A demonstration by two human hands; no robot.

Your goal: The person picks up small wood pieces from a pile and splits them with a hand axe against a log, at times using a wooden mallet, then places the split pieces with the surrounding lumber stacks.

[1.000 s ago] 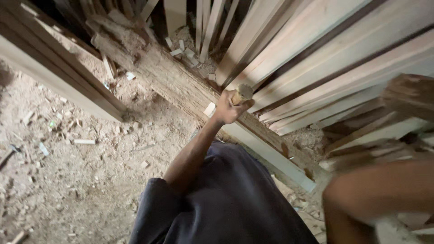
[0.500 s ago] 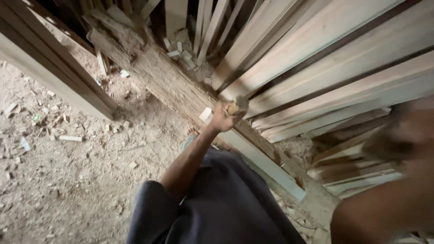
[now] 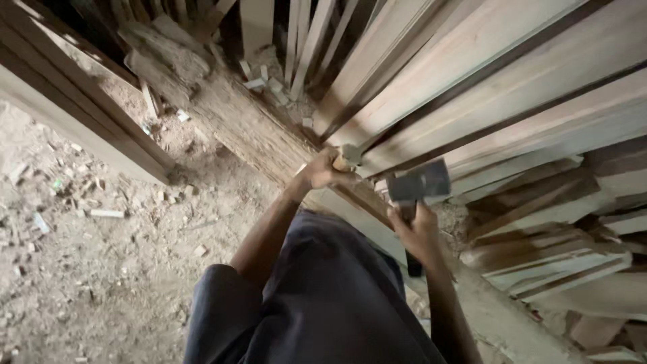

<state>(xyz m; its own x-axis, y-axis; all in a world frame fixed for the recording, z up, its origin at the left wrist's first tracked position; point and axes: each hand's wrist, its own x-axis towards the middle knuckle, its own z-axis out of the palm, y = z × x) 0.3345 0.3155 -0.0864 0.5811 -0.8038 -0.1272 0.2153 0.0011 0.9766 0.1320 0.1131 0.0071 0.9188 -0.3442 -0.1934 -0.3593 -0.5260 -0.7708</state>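
far left of the leaning boards [image 3: 512, 74], the dirt floor [image 3: 81, 269] is strewn with wood chips and short offcuts, and a dark plank [image 3: 81, 101] slants across it. nearer the boards lies a rough, splintered log [image 3: 236, 128], its long axis running from upper left down toward the person's dark trousers [image 3: 323, 303]. the left hand [image 3: 323, 172] is at the lower edge of the boards, fingers clenched around a short pale wooden piece [image 3: 347, 158], perhaps a chisel handle or wedge, which seems to press against the boards' edge. just right of it and slightly lower, the right hand [image 3: 418, 232] grips the dark handle of a hammer [image 3: 419, 183], fingers closed tight, the blocky metal head raised above the fist. the head sits close to the wooden piece, to its right, apart from it; the piece lies up and left of the hammer. further right, more planks [image 3: 559, 249] lie stacked and tilted.
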